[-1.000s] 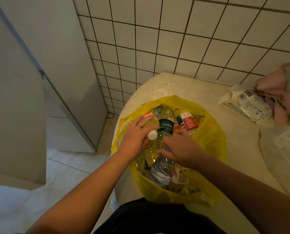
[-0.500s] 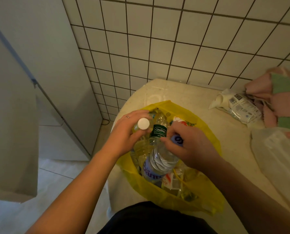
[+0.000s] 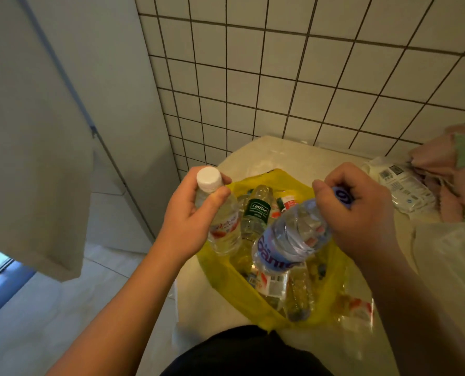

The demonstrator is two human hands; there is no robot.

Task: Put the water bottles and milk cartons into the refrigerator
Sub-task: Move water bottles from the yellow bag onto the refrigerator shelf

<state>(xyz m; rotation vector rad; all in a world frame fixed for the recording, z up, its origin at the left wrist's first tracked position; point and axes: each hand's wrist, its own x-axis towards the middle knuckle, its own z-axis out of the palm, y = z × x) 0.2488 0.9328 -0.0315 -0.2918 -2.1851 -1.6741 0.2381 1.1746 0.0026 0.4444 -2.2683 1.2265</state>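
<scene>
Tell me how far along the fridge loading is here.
Done: nothing shows as stored yet. In hand: the left hand grips a white-capped bottle, the right hand a blue-capped bottle, both held over the yellow bag. Left: the Cestbon bottle and several others lie in the bag.

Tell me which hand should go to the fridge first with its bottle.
Left, probably. The left hand holds the white-capped bottle on the side nearest the grey fridge, while the right hand holds its blue-labelled bottle tilted over the yellow bag, farther away.
</scene>
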